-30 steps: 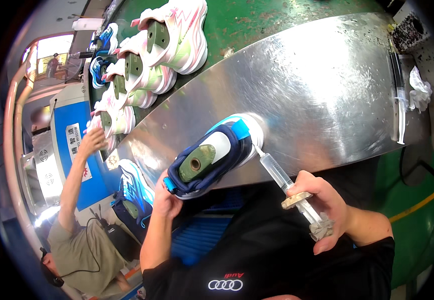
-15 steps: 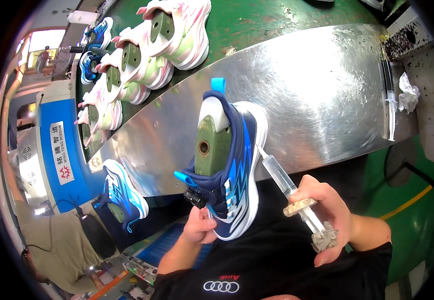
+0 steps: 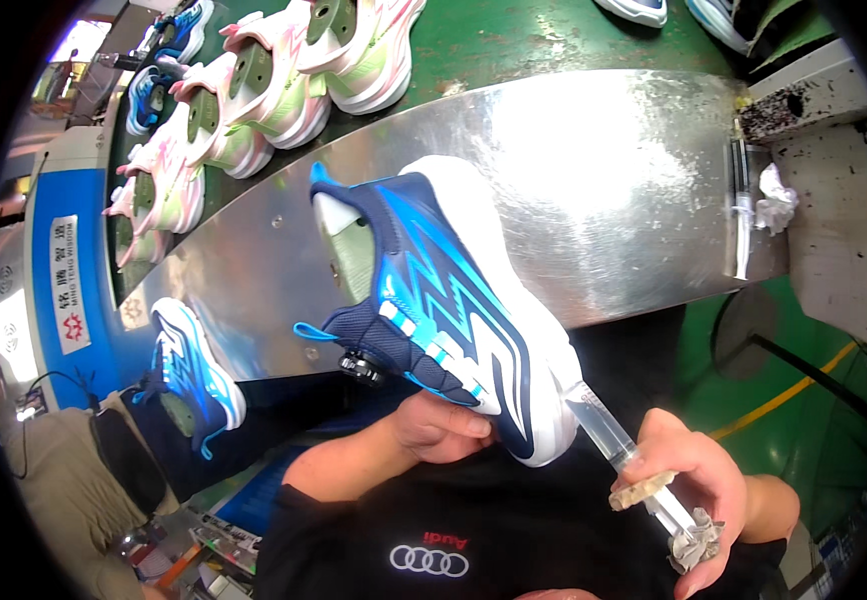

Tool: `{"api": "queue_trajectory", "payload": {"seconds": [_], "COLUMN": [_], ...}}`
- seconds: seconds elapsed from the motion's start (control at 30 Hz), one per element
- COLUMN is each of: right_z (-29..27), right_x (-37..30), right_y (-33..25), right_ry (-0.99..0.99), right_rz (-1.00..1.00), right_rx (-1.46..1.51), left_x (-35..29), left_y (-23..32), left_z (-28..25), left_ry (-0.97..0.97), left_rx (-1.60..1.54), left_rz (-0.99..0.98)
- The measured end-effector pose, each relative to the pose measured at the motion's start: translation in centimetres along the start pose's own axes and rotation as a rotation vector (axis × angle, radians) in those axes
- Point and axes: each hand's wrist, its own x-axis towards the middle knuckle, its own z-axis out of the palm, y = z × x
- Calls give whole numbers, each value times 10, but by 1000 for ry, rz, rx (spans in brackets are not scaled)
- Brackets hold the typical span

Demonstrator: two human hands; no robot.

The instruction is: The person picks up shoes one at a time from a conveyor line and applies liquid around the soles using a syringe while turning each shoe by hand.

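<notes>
A blue and white sneaker with a dial on its tongue and a green last inside is tilted above the metal plate, its toe toward me. My left hand is closed on the toe end from below, its fingers partly hidden. In my right hand is a clear syringe, its flange wrapped in beige material and its plunger end in crumpled grey wrapping. The thumb lies at the plunger end. The syringe tip is at the white sole edge near the toe; whether it touches, I cannot tell.
Several pink, white and green sneakers stand on the green surface behind the metal plate. Another syringe lies at its right end beside crumpled white tissue. At left, a co-worker is near another blue sneaker.
The sneaker has turned so its side faces up and its toe points right and toward me. The syringe has moved right and nearer me, its tip going from the midsole side to the toe.
</notes>
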Motion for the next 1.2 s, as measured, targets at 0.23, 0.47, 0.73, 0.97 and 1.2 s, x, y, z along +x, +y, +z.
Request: {"api": "queue_trajectory", "payload": {"seconds": [0.23, 0.47, 0.73, 0.97, 1.2], "right_z": [4, 5, 12, 24, 29], "right_x": [-26, -37, -43, -31, -26], "right_y": [-32, -35, -24, -23, -19], "right_ry": [83, 144, 206, 251, 296], "right_rz": [-16, -139, -162, -185, -180], "right_rx": [-111, -261, -443, -793, -883], "left_x": [36, 67, 79, 89, 94], "left_y": [4, 3, 7, 4, 6], "left_z": [15, 17, 25, 32, 32], "left_ry": [-99, -106, -172, -171, -171], "left_rx": [90, 146, 99, 103, 106], "left_rz": [-108, -50, -24, 20, 58]}}
